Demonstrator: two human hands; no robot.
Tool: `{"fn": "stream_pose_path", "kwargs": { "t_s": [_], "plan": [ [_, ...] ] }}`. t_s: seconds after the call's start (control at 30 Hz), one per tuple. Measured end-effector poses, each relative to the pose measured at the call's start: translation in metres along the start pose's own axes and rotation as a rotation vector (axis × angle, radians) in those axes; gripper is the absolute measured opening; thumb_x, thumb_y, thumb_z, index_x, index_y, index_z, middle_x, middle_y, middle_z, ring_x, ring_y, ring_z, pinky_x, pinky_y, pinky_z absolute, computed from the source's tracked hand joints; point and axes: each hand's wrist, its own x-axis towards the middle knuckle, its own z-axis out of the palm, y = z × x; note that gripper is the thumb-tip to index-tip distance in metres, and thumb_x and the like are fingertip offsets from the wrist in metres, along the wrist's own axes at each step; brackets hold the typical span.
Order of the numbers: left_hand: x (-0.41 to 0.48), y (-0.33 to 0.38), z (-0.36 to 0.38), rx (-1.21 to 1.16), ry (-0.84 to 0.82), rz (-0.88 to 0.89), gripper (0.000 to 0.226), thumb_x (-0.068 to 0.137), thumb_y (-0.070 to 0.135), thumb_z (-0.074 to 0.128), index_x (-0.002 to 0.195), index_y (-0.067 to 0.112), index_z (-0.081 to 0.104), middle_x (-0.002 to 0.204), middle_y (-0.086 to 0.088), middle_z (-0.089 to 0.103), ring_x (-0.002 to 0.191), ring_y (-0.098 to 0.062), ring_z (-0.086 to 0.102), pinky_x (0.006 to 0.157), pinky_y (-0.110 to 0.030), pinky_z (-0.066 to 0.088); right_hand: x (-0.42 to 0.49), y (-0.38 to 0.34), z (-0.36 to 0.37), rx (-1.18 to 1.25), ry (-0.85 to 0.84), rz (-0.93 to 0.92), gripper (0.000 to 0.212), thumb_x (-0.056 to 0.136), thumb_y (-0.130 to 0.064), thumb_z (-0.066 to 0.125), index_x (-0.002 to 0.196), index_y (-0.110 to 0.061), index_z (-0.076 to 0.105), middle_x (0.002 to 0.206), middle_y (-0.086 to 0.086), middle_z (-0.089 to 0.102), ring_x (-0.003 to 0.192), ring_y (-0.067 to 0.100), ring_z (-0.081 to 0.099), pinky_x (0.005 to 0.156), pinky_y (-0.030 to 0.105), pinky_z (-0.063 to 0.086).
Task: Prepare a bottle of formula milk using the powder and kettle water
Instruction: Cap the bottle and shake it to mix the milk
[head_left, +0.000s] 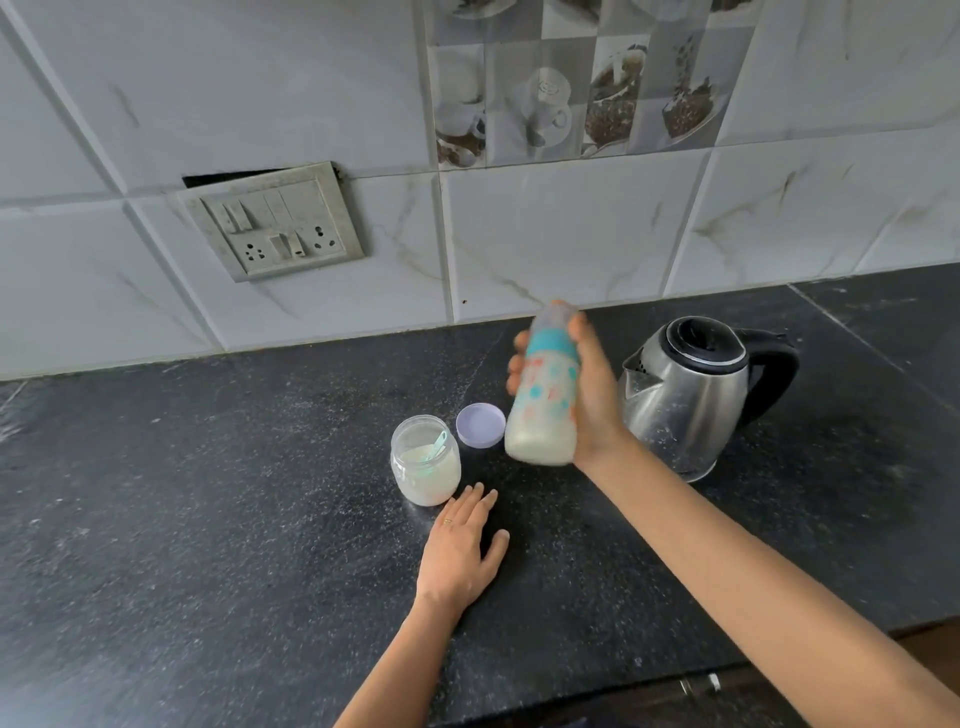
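Note:
My right hand (592, 395) is wrapped around a baby bottle (545, 400) with a teal collar and dotted print, held upright above the counter. The bottle is blurred and holds milky liquid in its lower part. My left hand (462, 545) lies flat on the dark counter with fingers apart, just in front of an open clear jar of white powder (426, 467) that has a teal scoop inside. The jar's lilac lid (480, 424) lies on the counter behind it. A steel kettle (685, 395) with a black lid and handle stands to the right of the bottle.
The dark stone counter (208, 493) ends at a tiled wall carrying a switch and socket plate (272, 223). The counter's front edge runs along the lower right, with a cabinet handle (701, 683) below it.

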Motion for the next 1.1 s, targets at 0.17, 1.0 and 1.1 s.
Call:
{"fn": "stream_pose_path", "kwargs": {
  "t_s": [0.17, 1.0, 1.1],
  "plan": [
    [0.001, -0.001, 0.002, 0.013, 0.009, 0.002, 0.057, 0.096, 0.047, 0.044, 0.147, 0.025, 0.037, 0.156, 0.002, 0.03, 0.146, -0.014, 0.021, 0.12, -0.026, 0.009, -0.002, 0.001, 0.003, -0.081, -0.058, -0.014, 0.048, 0.086, -0.041, 0.056, 0.122, -0.011, 0.045, 0.084, 0.01, 0.063, 0.061, 0.023, 0.062, 0.054, 0.031, 0.053],
    [0.0, -0.001, 0.001, 0.015, 0.006, 0.004, 0.057, 0.096, 0.047, 0.043, 0.148, 0.025, 0.035, 0.157, 0.002, 0.028, 0.147, -0.012, 0.019, 0.12, -0.025, 0.007, -0.009, 0.001, 0.001, -0.028, -0.005, 0.025, 0.035, 0.088, -0.043, 0.054, 0.099, -0.01, 0.06, 0.083, 0.009, 0.061, 0.058, 0.021, 0.061, 0.052, 0.028, 0.053],
    [0.001, -0.002, 0.001, 0.025, -0.004, 0.013, 0.058, 0.096, 0.048, 0.042, 0.148, 0.024, 0.036, 0.157, 0.0, 0.029, 0.147, -0.013, 0.02, 0.121, -0.028, 0.011, -0.024, 0.013, -0.004, -0.245, -0.182, 0.019, 0.032, 0.089, -0.034, 0.049, 0.117, -0.019, 0.051, 0.09, 0.014, 0.059, 0.061, 0.025, 0.061, 0.054, 0.032, 0.053]
  ]
}}
